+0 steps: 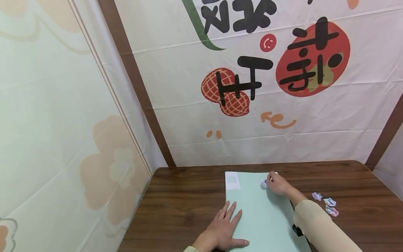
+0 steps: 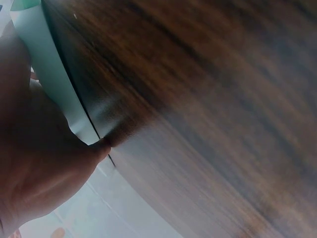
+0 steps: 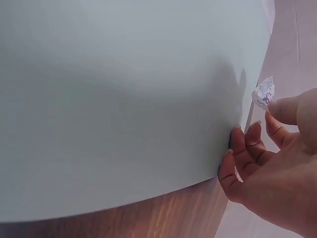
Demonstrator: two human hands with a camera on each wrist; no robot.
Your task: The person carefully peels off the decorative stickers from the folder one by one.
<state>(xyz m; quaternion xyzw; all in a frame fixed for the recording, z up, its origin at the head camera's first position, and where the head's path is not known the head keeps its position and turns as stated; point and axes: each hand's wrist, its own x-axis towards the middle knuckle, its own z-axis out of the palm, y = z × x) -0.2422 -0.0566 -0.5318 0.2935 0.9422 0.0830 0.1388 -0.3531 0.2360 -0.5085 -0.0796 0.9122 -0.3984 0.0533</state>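
Note:
A pale mint-green sheet (image 1: pixel 261 213) lies lengthwise on the dark wooden table (image 1: pixel 189 206), with a white label (image 1: pixel 232 181) at its far left corner. My left hand (image 1: pixel 223 229) rests with spread fingers on the sheet's left edge; the left wrist view shows that hand (image 2: pixel 44 153) from the side against the sheet's edge (image 2: pixel 59 79). Near the far right corner, my right hand (image 1: pixel 277 183) pinches a small sticker (image 1: pixel 263 183) between thumb and index finger. In the right wrist view this sticker (image 3: pixel 264 93) has a whitish-purple printed figure, and the other fingers (image 3: pixel 240 148) touch the sheet's edge.
Several small purple-and-white stickers (image 1: pixel 330 202) lie on the table right of the sheet. A small black object (image 1: pixel 297 230) shows beside the right sleeve (image 1: pixel 321 224). A printed cloth (image 1: pixel 189 122) hangs behind the table, another cloth (image 1: pixel 78 140) on the left.

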